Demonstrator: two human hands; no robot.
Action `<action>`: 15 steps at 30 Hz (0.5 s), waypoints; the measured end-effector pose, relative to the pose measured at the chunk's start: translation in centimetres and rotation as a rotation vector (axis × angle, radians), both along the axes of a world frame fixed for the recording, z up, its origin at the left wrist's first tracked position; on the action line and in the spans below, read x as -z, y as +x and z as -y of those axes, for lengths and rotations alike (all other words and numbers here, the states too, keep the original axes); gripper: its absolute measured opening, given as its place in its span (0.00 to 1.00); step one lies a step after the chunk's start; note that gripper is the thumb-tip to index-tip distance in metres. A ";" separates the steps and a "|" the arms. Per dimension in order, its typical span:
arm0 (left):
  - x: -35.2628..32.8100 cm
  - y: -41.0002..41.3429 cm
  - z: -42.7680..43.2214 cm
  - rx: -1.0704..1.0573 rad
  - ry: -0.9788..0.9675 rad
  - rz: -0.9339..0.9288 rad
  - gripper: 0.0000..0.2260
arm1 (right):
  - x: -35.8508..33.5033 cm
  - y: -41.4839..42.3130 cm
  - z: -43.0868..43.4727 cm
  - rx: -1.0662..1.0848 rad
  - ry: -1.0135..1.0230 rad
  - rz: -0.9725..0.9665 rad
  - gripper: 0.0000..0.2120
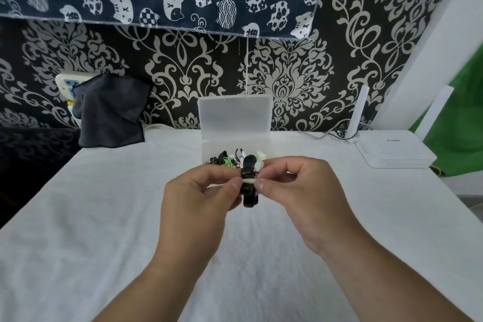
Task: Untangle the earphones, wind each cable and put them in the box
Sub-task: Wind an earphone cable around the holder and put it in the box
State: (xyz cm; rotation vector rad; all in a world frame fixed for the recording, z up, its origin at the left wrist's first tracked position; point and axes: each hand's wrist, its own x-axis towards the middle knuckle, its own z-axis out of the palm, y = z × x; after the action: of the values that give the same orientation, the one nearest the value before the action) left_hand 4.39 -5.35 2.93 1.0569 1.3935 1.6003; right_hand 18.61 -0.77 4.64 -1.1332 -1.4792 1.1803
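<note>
A wound black earphone bundle [249,197] with a white tie across its middle is held above the white table, just in front of the box. My left hand [201,196] pinches it from the left and my right hand [295,185] pinches the white tie from the right. Behind the hands stands a translucent plastic box [209,149] with its lid [234,115] open and upright. Inside it lie other wound earphones [230,158] in black, green and white, partly hidden by my fingers.
A white cloth-covered table [130,217] fills the foreground. A white router [392,150] with two antennas sits at the back right. A dark cloth [109,110] hangs over a wall socket at the back left. Patterned wallpaper stands behind.
</note>
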 end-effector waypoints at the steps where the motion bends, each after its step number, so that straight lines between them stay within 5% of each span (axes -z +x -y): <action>1: -0.1 -0.1 -0.1 0.004 -0.014 0.039 0.10 | 0.0 0.0 0.0 -0.013 -0.003 -0.001 0.10; 15: 0.4 -0.5 -0.5 0.011 -0.077 -0.006 0.11 | 1.4 0.5 -0.9 -0.173 -0.377 -0.314 0.17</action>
State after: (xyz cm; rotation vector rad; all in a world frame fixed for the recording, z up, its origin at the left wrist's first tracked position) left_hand 3.89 -4.83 2.56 1.0229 1.4396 1.5248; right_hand 19.11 0.17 3.25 -1.0153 -1.1592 1.7252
